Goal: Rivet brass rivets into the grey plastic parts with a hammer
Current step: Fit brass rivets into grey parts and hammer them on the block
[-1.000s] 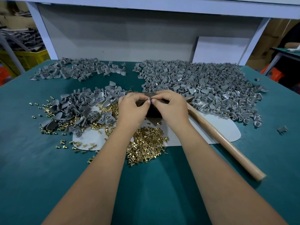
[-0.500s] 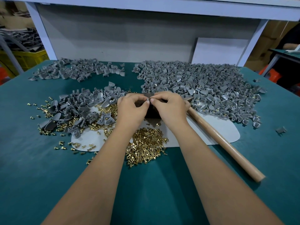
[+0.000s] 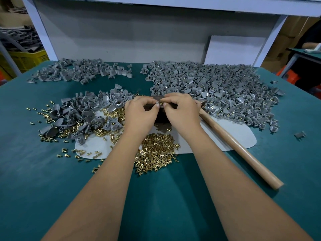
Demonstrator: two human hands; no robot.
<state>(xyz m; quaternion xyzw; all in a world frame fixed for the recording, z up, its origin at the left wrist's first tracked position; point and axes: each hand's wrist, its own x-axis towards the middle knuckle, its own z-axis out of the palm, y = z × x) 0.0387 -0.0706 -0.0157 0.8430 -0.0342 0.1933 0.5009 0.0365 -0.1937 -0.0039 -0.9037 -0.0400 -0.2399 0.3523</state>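
Note:
My left hand and my right hand meet over a dark block at the table's middle. Between their fingertips a brass rivet shows; both hands pinch around it, and the small grey part they hold is mostly hidden. A heap of loose brass rivets lies just below the hands. Grey plastic parts are piled at the left, and a much larger pile lies at the right. The hammer's wooden handle lies on the table right of my right wrist, its head hidden behind the hand.
A white sheet lies under the work spot on the green table. A third pile of grey parts lies at the far left. One stray grey part sits near the right edge. A yellow crate stands beyond the table.
Both hands have stayed over the block, fingers shifting slightly. A brass rivet now shows between the fingertips. The hammer has not moved.

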